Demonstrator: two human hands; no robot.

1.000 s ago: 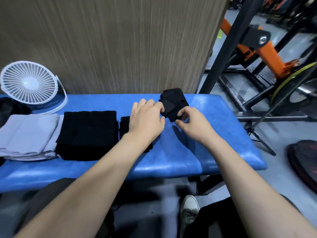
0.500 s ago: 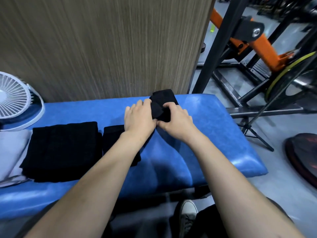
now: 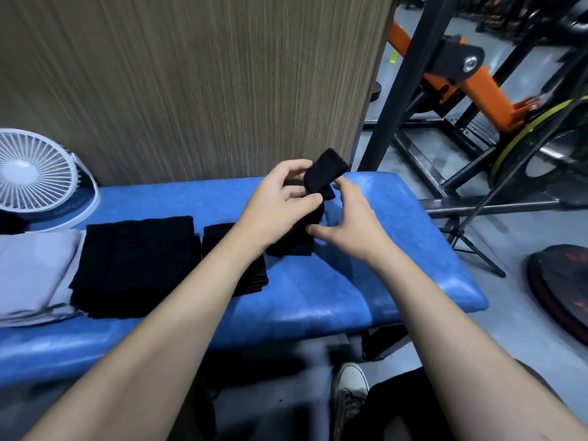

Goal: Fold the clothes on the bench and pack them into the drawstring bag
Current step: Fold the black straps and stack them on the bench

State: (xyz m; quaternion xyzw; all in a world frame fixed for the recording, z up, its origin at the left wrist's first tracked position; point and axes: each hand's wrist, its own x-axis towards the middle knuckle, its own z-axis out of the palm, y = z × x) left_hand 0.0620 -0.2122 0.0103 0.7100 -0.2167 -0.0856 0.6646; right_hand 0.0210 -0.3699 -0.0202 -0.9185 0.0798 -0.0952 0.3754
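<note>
Head: soft blk cloth (image 3: 323, 173), rolled

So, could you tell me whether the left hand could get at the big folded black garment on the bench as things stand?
Probably yes, once it lets go: the left hand is busy with the small black cloth, but the folded black garment lies uncovered beside that forearm.
</note>
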